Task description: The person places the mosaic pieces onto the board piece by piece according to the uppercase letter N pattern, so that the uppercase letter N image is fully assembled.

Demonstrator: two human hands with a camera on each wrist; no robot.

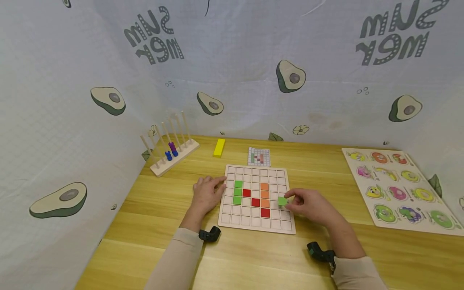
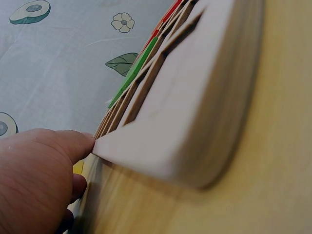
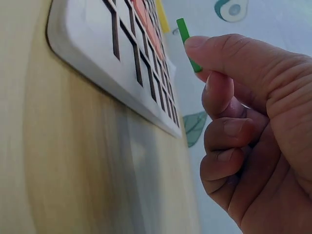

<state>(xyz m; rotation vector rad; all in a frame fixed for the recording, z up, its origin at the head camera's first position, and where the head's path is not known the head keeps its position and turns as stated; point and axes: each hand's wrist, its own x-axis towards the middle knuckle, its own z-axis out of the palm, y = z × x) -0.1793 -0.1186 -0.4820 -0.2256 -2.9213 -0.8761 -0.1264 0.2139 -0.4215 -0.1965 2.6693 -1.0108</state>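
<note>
A wooden grid board [image 1: 241,229] lies on the table between the hands. Three green tiles [image 1: 237,192] form a column at its left, three red tiles [image 1: 255,202] step diagonally down to the right, and three orange tiles [image 1: 265,194] stand in a column right of centre. Between thumb and forefinger, the right hand [image 1: 308,204] pinches a green square tile [image 3: 189,46] over the right side of the board; its other fingers curl inward. The left hand [image 1: 207,195] rests by the board's left edge, a fingertip [image 2: 83,144] at the rim.
A small printed pattern card [image 1: 259,157] lies behind the board, with a yellow block [image 1: 219,148] to its left. A wooden peg stand [image 1: 175,159] with several blue and purple beads is at the back left. At right lies a fruit puzzle board [image 1: 398,193].
</note>
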